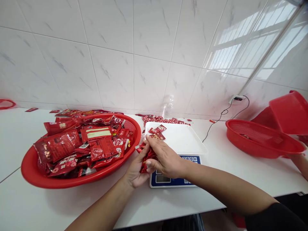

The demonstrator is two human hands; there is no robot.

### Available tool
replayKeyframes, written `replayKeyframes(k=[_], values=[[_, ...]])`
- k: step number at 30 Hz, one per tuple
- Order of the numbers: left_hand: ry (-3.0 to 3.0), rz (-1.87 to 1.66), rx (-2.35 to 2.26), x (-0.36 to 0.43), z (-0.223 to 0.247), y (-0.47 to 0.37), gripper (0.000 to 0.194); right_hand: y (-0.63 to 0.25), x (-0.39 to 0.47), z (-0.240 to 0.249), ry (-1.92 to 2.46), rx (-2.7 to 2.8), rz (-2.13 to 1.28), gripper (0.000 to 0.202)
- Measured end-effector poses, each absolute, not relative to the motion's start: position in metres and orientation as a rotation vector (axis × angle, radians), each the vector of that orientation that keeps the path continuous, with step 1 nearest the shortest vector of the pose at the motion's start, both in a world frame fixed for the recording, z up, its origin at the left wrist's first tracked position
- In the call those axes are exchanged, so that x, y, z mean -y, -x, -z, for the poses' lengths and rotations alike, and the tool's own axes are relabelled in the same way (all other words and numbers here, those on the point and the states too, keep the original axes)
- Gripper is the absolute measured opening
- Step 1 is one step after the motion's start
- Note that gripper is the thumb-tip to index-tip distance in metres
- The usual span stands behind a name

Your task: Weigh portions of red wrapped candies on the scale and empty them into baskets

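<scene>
Several small red packets [144, 158] are gathered between my two hands, in front of the scale. My left hand [137, 171] is closed around them from below and the left. From the right, my right hand [166, 157] closes over the same packets, its thumb resting on them. Just beyond my fingers, a few red packets [157, 131] lie on the left side of the white tray [183, 138] of a digital scale [173, 184]. My right wrist covers part of its blue keypad. On my left, a red plastic basket [79, 183] is heaped with larger red packets [103, 149].
Loose red packets [168, 120] lie along the tiled wall [154, 73], near a clear plastic object [167, 107]. At right, another person's arm [298, 163] is beside a red basket [260, 150] and a tilted red container [288, 112]. A black cable [215, 120] runs from a wall socket [237, 98].
</scene>
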State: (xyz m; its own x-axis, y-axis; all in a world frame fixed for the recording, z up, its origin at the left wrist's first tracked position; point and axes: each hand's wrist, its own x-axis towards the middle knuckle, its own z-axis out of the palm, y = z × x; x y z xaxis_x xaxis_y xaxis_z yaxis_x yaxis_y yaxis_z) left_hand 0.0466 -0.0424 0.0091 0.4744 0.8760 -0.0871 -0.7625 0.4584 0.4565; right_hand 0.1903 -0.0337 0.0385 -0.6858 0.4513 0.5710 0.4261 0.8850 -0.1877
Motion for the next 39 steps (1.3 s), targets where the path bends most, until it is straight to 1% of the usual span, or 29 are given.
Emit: replayKeyframes(k=[3,6,9,12,14,17,21,24,28,32,34,35,37,39], values=[[-0.427,-1.021,-0.326,0.043,-0.013,-0.042,0.011,-0.198,0.025,-0.048,0.676,2.359,-0.236,0.07],[-0.529,-0.994,-0.304,0.045,-0.016,-0.037,0.018,-0.207,-0.003,-0.055,0.885,2.292,-0.277,0.067],[-0.619,-0.961,-0.268,0.048,-0.017,-0.035,0.029,-0.213,-0.04,-0.053,1.131,2.403,-0.199,0.077],[-0.661,-0.943,-0.249,0.049,-0.018,-0.033,0.031,-0.212,-0.066,-0.045,1.239,2.588,-0.186,0.084],[-0.677,-0.943,-0.24,0.048,-0.018,-0.033,0.03,-0.208,-0.076,-0.04,1.247,2.661,-0.202,0.08],[-0.687,-0.949,-0.242,0.048,-0.017,-0.032,0.03,-0.202,-0.082,-0.034,1.195,2.689,-0.194,0.066],[-0.687,-0.939,-0.26,0.047,-0.016,-0.032,0.031,-0.201,-0.082,-0.031,1.116,2.666,-0.063,0.051],[-0.711,-0.937,-0.266,0.048,-0.016,-0.033,0.031,-0.202,-0.078,-0.03,1.132,2.616,0.015,0.048],[-0.746,-0.944,-0.287,0.049,-0.015,-0.034,0.031,-0.201,-0.072,-0.03,1.149,2.533,-0.006,0.048],[-0.762,-0.952,-0.314,0.049,-0.015,-0.035,0.032,-0.206,-0.066,-0.034,1.174,2.42,-0.03,0.039],[-0.773,-0.964,-0.336,0.05,-0.016,-0.035,0.033,-0.212,-0.06,-0.037,1.197,2.214,-0.164,0.037],[-0.789,-0.979,-0.355,0.051,-0.017,-0.037,0.034,-0.215,-0.056,-0.039,1.205,2.057,-0.303,0.037],[-0.845,-1.069,-0.424,0.054,-0.02,-0.041,0.034,-0.221,-0.043,-0.041,1.168,1.683,-0.672,0.037],[-0.921,-1.225,-0.542,0.055,-0.024,-0.049,0.031,-0.223,-0.026,-0.041,1.051,1.33,-1.034,0.036]])
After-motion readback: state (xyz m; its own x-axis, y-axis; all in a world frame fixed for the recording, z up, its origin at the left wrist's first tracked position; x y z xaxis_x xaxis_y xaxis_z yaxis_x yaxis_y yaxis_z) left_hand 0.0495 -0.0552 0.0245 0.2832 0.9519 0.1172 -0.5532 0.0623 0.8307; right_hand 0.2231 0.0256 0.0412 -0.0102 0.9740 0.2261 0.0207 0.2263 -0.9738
